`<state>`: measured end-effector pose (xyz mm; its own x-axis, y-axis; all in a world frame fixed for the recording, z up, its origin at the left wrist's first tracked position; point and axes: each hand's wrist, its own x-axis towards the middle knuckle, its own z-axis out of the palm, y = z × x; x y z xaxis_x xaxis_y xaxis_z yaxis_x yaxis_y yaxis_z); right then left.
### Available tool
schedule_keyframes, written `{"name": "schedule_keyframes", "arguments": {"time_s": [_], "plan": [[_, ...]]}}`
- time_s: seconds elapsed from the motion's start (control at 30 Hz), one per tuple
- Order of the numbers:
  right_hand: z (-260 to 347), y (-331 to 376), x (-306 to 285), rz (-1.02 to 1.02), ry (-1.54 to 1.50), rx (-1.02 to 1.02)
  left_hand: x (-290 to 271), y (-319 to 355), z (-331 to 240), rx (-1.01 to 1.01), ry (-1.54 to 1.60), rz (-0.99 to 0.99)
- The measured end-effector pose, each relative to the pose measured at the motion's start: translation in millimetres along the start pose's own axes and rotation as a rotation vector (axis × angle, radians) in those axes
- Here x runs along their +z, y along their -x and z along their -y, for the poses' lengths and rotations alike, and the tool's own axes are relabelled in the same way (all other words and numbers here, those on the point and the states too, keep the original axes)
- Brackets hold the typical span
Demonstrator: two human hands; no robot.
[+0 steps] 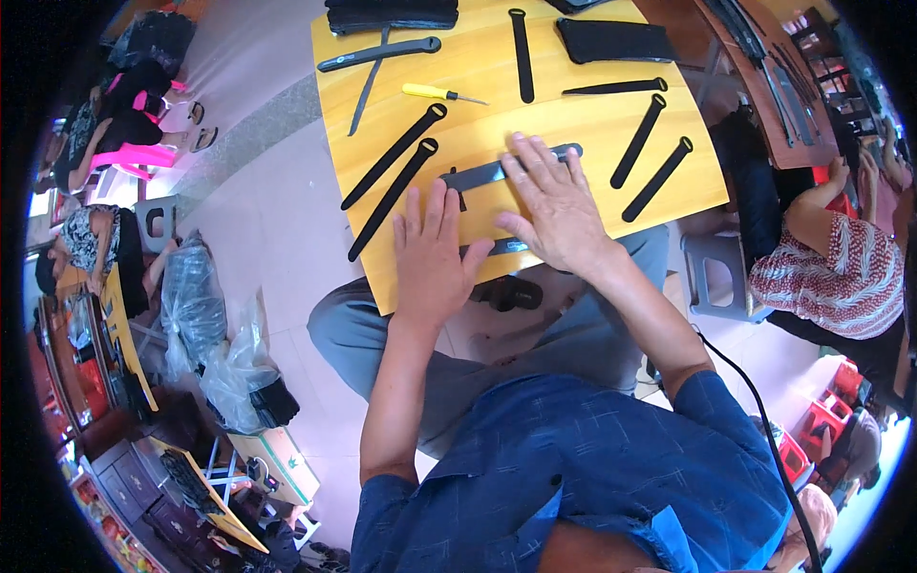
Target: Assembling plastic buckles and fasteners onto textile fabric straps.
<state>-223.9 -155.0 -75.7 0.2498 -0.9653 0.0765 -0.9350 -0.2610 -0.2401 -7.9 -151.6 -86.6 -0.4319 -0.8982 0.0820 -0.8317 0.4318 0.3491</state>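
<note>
On the desk [559, 119], the middle of a dark strap [475, 176], upper centre of the frame, is hidden by the right grip [556, 210], laid flat, fingers spread. Whether it is touched by the left grip [430, 258], also spread, cannot be made out. A black bundle [394, 13] is cut off above.

The floor [287, 181] is pale pinkish tile with a darker speckled band [239, 143] cutting across the left. Worktop [487, 62] is yellow wood grain, grey stool [709, 246] near its right side. Hot pink chair [134, 158] upper left, brown table [814, 151] upper right, red stools [826, 413] lower right, dark drawers [124, 487] lower left. Pretty bright light at the right rim, edges super warped tho.
</note>
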Motion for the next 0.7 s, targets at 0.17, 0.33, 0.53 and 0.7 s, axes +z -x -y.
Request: {"name": "schedule_keyframes", "arguments": {"time_s": [0.17,0.33,0.53,0.7], "plan": [[2,-5,12,0.104,-0.032,-0.011,-1,-4,-1,-0.027,0.05,0.063],[-12,5,13,0.116,-0.028,0.053,-6,-9,-1,-0.043,0.041,0.119],[-34,20,4,0.143,0.011,0.151,-9,-12,-2,-0.074,0.055,0.173],[-40,26,8,0.085,-0.003,0.19,-10,-11,-2,-0.09,0.054,0.177]]}}
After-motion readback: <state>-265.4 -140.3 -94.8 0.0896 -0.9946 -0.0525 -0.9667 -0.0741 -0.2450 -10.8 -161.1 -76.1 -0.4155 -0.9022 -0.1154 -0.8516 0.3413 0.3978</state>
